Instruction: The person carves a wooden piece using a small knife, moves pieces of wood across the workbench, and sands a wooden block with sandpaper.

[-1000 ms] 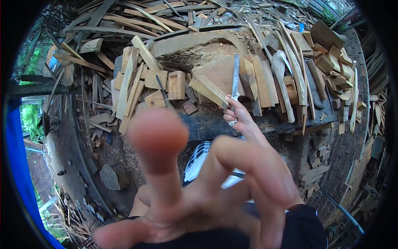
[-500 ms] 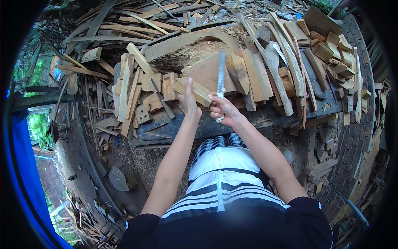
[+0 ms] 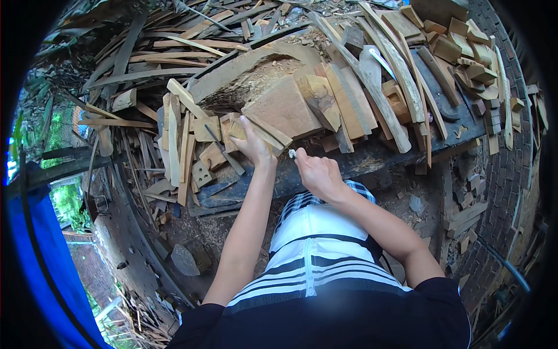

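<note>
While the left hand (image 3: 254,145) grips a wood block (image 3: 264,132), the right hand (image 3: 317,173) holds a tool (image 3: 292,154).

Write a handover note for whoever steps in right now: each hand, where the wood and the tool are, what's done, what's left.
Left hand: gripping a small pale wood block on the dark bench.
Right hand: closed around a tool handle; only its pale end shows, the blade is hidden.
Around them: a big hollowed wood slab just behind the block, piles of split slats and offcuts on both sides.
Done: block is seated and steadied.
Left: no cut in the block is visible yet; the working of it seems still to come.
</note>
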A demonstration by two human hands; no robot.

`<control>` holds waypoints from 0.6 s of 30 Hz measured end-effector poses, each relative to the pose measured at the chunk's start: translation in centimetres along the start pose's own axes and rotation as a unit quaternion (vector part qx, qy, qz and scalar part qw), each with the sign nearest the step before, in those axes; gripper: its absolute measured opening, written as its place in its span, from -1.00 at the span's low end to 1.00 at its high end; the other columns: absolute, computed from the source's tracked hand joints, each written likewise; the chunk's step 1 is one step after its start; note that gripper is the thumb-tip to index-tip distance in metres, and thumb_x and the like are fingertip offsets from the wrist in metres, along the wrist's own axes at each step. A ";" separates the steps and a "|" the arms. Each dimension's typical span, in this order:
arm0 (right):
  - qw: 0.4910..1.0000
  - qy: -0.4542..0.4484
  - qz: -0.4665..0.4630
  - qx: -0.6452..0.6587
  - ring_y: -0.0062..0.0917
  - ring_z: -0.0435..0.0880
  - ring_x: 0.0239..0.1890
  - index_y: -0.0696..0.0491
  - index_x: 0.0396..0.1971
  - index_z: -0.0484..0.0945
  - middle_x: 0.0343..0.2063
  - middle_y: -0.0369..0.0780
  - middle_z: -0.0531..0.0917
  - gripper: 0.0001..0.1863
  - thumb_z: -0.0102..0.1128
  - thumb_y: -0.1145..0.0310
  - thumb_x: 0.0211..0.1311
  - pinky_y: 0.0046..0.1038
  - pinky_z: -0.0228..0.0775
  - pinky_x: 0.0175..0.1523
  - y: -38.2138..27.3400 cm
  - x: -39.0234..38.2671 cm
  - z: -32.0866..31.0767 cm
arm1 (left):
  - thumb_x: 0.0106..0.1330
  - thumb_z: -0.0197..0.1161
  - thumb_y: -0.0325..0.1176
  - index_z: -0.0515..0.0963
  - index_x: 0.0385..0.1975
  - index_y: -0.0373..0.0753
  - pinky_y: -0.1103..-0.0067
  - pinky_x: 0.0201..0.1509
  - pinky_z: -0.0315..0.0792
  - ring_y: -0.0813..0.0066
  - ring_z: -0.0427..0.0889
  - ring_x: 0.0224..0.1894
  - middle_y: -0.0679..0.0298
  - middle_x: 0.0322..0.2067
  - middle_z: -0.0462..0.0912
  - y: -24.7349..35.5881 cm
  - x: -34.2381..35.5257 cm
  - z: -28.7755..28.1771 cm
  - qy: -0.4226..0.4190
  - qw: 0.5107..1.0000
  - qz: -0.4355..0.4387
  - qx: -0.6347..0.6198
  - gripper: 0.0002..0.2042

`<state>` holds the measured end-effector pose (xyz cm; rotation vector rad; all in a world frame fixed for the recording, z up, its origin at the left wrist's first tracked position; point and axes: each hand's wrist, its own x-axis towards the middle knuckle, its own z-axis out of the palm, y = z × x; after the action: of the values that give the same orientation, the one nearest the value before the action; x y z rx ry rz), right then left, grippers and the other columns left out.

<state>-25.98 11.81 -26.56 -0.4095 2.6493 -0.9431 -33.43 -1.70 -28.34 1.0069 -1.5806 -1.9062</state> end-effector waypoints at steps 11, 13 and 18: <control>1.000 0.017 0.009 0.023 -0.02 0.63 -0.55 0.13 -0.32 0.30 -0.63 0.06 0.60 -0.84 -0.07 0.33 0.33 -0.02 0.45 -0.49 1.1 1.6 2.2 | 0.41 0.14 -0.18 0.24 0.16 -0.39 0.47 0.13 0.35 0.37 0.48 0.04 0.10 0.06 0.46 0.1 -0.1 -0.4 -0.006 0.998 0.047 0.031 -0.51; 0.999 0.025 0.036 0.019 -0.01 0.63 -0.54 0.13 -0.31 0.29 -0.63 0.06 0.60 -0.83 -0.05 0.33 0.32 -0.01 0.43 -0.47 2.0 3.2 3.1 | 0.41 0.13 -0.17 0.25 0.16 -0.39 0.47 0.13 0.35 0.38 0.48 0.04 0.10 0.05 0.46 -0.2 -0.2 -0.2 -0.003 0.998 0.056 0.040 -0.52; 0.999 -0.040 0.005 0.025 0.01 0.63 -0.53 0.13 -0.28 0.27 -0.63 0.06 0.60 -0.83 -0.06 0.35 0.31 0.01 0.43 -0.46 -0.4 1.0 1.3 | 0.40 0.14 -0.14 0.26 0.15 -0.41 0.46 0.11 0.36 0.37 0.48 0.03 0.08 0.04 0.47 -0.6 0.4 -1.2 -0.005 0.997 0.063 0.035 -0.50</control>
<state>-26.34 10.47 -27.42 -0.4139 2.5484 -0.9663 -32.71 -2.61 -29.12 0.9047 -1.6863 -1.7847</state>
